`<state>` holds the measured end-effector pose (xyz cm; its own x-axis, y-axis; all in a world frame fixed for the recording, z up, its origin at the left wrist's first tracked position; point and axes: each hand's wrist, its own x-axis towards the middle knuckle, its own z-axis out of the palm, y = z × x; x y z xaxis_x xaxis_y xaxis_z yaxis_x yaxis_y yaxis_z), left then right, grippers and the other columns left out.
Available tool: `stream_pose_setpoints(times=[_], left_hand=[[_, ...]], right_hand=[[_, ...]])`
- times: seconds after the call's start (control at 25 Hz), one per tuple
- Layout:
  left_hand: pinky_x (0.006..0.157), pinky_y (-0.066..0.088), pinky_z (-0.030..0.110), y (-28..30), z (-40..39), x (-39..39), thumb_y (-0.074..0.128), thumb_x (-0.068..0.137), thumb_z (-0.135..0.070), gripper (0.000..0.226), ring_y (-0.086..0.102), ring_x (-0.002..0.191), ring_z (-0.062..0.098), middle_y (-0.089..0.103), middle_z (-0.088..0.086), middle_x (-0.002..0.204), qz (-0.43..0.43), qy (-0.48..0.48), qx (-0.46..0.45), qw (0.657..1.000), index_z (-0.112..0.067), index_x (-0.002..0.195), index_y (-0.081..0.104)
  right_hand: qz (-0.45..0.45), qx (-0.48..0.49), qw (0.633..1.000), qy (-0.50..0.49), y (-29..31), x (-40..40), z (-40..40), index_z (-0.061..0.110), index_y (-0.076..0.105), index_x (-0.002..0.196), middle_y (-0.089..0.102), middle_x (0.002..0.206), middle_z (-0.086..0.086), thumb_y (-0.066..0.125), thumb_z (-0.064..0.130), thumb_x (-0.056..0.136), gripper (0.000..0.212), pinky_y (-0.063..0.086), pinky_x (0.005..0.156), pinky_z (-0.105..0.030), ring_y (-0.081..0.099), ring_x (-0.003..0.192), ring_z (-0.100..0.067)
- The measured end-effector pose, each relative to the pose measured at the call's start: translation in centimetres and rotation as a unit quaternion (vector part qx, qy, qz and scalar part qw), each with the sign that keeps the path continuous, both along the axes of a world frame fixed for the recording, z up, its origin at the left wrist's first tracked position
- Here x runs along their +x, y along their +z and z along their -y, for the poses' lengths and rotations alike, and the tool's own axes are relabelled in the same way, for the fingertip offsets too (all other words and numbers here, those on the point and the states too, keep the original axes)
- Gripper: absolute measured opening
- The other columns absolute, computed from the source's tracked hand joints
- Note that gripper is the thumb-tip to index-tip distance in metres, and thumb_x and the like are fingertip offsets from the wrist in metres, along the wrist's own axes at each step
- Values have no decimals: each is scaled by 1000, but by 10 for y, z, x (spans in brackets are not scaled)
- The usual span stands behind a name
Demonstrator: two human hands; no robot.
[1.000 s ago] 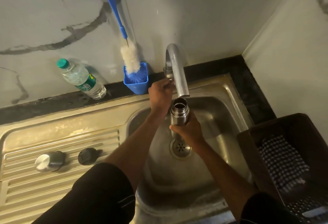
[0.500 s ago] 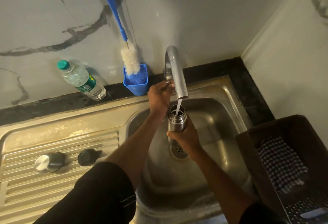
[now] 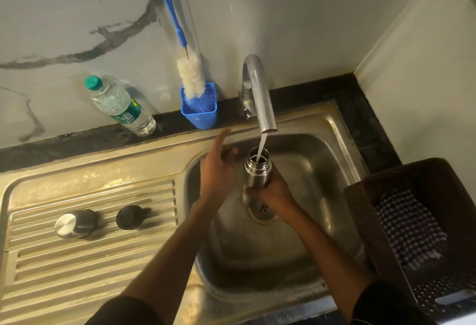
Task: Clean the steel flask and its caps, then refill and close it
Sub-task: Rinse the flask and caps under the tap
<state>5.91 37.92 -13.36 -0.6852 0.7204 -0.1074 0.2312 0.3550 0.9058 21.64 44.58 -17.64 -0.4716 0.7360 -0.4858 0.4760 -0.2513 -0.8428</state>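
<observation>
Right hand (image 3: 277, 192) grips steel flask (image 3: 256, 174) upright under running tap (image 3: 258, 93), over sink (image 3: 334, 159) — left hand (image 3: 216, 170) loose, empty, just beside it. Steel cap (image 3: 74, 223) and black cap (image 3: 130, 217) on drainboard; brush (image 3: 192, 77), plastic bottle (image 3: 121, 107) behind — basket (image 3: 360, 201) right.

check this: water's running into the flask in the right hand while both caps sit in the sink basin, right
Not quite. The head view shows both caps, steel cap and black cap, on the ribbed drainboard, not in the basin. Water does run into the flask held by the right hand.
</observation>
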Motion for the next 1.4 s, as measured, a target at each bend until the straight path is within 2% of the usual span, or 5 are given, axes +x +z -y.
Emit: stream_pose_setpoints(times=[0.24,0.64,0.8,1.04,1.4], left_hand=[[122,38,50,-28,105,-31,72,94,-12,57,39,152,30,49,9,160,-347,-136,-121,920,-15,149,56],[129,24,52,-28,119,-31,49,96,-45,59,20,161,25,41,3,166,-353,-161,-193,901,-20,149,56],[127,26,53,-30,118,-29,57,97,-39,57,19,162,24,43,4,165,-356,-160,-193,900,-18,150,56],[127,28,51,-28,117,-29,73,92,-24,57,23,160,27,48,8,161,-371,-148,-182,898,-13,147,59],[126,28,54,-30,119,-31,56,93,-38,55,24,160,27,52,8,158,-372,-151,-178,899,-13,140,65]], right_hand=[[-18,-17,999,45,4,3,-9,32,62,128,77,112,7,92,9,64,75,58,97,-41,72,103,-13],[-81,-149,985,-35,19,10,-6,28,66,121,76,113,-4,93,21,67,60,60,87,-40,72,106,-25],[-153,-433,854,-243,11,6,-8,15,66,124,74,115,-15,77,53,84,56,61,78,-41,68,107,-32],[-310,-559,667,-384,14,-35,-15,0,63,133,71,114,-25,66,59,89,73,61,56,-32,73,83,-33],[-319,-547,694,-344,33,-47,-5,1,65,133,74,99,-26,62,57,91,70,63,57,-37,74,79,-37]])
